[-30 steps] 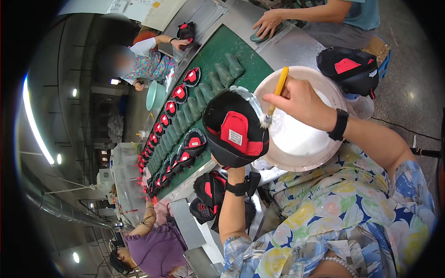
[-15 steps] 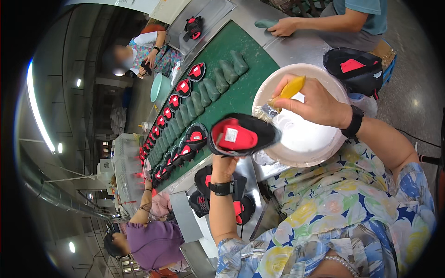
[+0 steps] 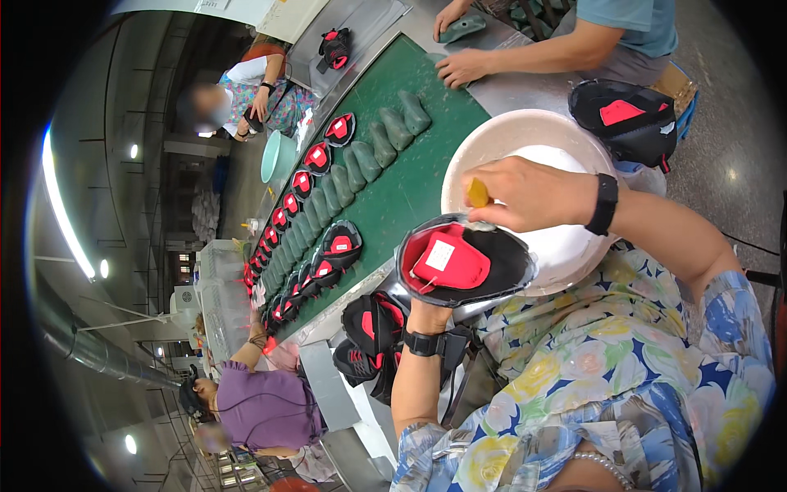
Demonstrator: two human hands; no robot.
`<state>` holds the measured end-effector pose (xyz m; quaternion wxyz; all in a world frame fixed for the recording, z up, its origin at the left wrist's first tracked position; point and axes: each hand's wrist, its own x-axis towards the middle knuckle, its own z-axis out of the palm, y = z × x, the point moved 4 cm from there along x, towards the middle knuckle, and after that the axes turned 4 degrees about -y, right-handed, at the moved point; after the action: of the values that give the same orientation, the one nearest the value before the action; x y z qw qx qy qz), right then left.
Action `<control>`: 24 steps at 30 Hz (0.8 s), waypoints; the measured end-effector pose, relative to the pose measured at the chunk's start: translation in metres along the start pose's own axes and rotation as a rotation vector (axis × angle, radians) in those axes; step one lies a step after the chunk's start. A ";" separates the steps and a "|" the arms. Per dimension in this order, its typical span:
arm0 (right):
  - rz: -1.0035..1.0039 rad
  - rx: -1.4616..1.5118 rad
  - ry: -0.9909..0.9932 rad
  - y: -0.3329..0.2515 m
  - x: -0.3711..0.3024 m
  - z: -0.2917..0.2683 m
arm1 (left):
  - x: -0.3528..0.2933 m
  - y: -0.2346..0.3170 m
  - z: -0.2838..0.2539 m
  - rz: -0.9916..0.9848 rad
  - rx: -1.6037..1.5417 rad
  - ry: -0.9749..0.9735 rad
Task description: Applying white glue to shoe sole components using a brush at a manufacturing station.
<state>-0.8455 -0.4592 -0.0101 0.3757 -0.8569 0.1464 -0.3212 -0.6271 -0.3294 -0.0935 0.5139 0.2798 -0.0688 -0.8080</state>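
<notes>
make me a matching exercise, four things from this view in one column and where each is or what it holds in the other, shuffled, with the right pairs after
Things
1. yellow-handled brush
2. black shoe upper with red lining
3. wide round pale-pink basin
4. round mint-green basin

Places and states
A. left of the flat green belt, near a co-worker
B. held up in the left hand
C. contains white liquid
D. gripped in the right hand

Pairs: 1-D, 2-B, 3-C, 4-A
</notes>
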 end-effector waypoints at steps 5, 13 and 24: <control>0.055 -0.016 0.028 0.001 -0.010 -0.021 | -0.004 0.024 -0.005 0.145 0.172 0.010; -0.044 -0.037 0.014 -0.004 -0.010 -0.016 | -0.009 0.024 -0.011 0.359 0.468 0.008; 0.086 -0.032 0.192 0.008 -0.022 -0.023 | 0.000 0.044 -0.016 0.690 0.832 0.071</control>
<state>-0.8768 -0.4667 -0.0143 0.3599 -0.8209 0.2233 -0.3830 -0.5841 -0.3469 -0.0896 0.5971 0.4479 -0.4535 -0.4870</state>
